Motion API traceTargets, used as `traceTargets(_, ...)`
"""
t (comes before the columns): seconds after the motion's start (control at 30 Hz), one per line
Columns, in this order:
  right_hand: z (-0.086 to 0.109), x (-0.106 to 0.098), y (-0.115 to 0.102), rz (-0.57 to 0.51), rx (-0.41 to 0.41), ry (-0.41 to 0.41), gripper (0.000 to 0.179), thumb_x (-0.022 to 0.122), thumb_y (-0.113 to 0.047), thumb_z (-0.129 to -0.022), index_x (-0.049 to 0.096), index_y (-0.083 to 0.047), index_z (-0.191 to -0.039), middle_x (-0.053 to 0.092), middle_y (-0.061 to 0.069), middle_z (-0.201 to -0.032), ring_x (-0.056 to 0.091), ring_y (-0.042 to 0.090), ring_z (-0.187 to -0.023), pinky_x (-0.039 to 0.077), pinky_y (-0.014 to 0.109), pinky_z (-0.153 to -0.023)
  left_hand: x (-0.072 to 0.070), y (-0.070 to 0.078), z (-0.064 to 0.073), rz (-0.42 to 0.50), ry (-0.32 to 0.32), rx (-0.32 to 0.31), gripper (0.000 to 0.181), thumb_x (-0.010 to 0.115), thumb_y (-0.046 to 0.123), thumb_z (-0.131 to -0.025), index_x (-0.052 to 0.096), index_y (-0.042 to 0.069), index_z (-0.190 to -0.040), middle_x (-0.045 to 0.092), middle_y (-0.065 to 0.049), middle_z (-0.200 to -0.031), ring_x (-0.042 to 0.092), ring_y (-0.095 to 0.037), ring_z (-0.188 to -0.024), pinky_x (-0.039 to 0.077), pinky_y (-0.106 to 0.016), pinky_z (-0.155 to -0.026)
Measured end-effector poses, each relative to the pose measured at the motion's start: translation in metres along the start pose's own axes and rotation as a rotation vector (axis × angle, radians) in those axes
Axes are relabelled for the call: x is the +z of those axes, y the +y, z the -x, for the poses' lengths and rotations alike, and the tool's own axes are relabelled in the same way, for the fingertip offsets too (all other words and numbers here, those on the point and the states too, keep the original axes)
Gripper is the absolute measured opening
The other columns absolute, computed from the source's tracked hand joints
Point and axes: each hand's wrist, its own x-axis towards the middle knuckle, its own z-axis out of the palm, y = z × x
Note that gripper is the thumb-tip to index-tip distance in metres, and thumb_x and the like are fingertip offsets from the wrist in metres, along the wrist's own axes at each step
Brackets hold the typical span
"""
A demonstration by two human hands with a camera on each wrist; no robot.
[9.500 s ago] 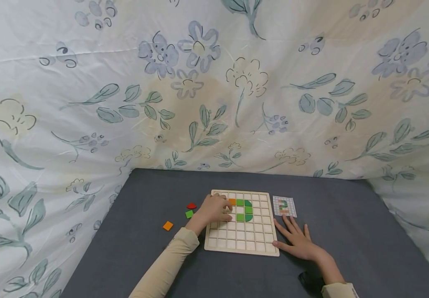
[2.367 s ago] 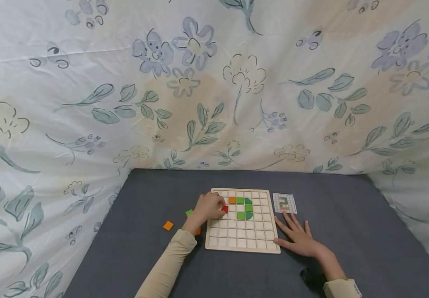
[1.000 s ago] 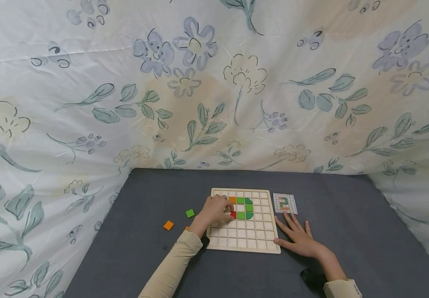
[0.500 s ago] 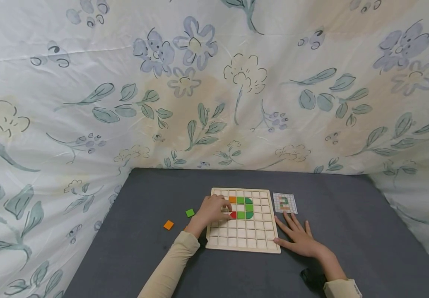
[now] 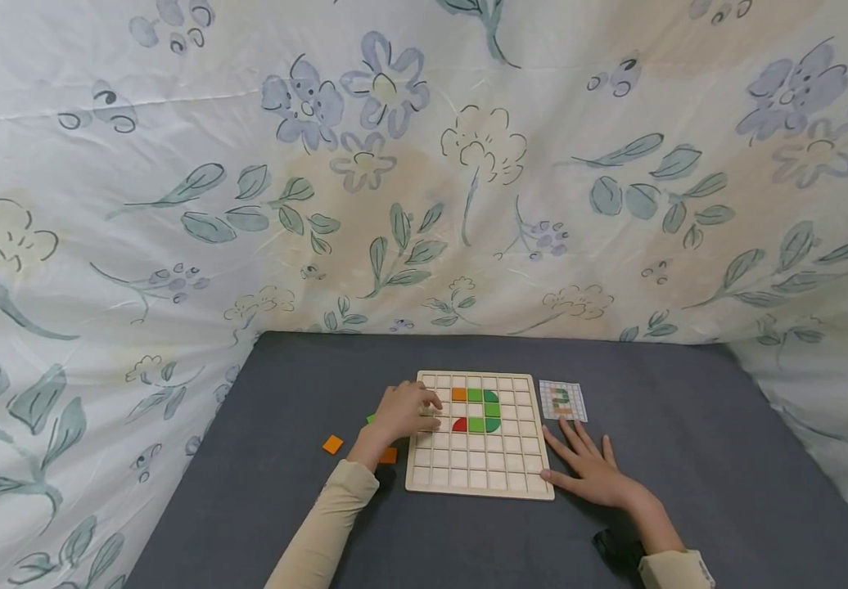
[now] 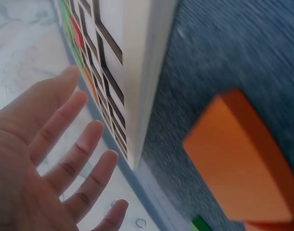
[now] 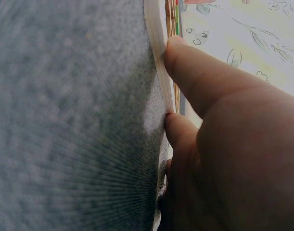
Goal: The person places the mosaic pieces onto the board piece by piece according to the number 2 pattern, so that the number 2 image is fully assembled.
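Your left hand (image 5: 403, 411) is hovering wide over the board (image 5: 480, 466); your right hand (image 5: 592, 474) is resting at its edge.
Taking hours from the board's centre in the head view, a far orange tile (image 5: 332, 444) is lying on the cloth (image 5: 284, 491) at 9 o'clock. Nearer, a loose green tile (image 5: 371, 418) is peeking out behind your left hand, and a near orange tile (image 5: 389, 456) is lying just beside the board, between 8 and 9. Your left fingers are standing apart at 9:30. Inside the board, a set orange tile (image 5: 458, 394) is sitting at 11, a red piece (image 5: 460, 424) at 10, and green pieces (image 5: 492, 409) from 12 to 2. A card (image 5: 562, 401) is lying near 2. Your right fingers are splaying wide past 3, the thumb touching the board.
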Motion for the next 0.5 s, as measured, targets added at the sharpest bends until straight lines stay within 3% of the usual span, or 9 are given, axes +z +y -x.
traceTargets(0.2,-0.001,0.000,0.000,0.003,0.012,-0.004,0.074,0.054,-0.050,-0.089,0.025,-0.016,-0.148,0.007,0.021,-0.154,-0.003,0.045,-0.139,-0.013,0.071,-0.097,-0.002,-0.011,0.006,0.031,0.014,-0.045,0.023,0.072,0.033,-0.080,0.071,0.022,-0.100,0.061,-0.001,-0.096,0.051,-0.021,-0.089,0.039,-0.050,-0.086)
traceTargets(0.5,0.000,0.000,0.000,-0.004,0.015,-0.007,0.074,0.054,-0.050,-0.088,0.026,-0.015,-0.148,0.006,0.021,-0.154,-0.003,0.045,-0.139,-0.014,0.070,-0.097,-0.002,-0.030,0.015,0.033,0.068,-0.062,0.023,0.073,0.033,-0.078,0.070,0.022,-0.098,0.060,0.000,-0.094,0.051,-0.020,-0.087,0.040,-0.052,-0.085)
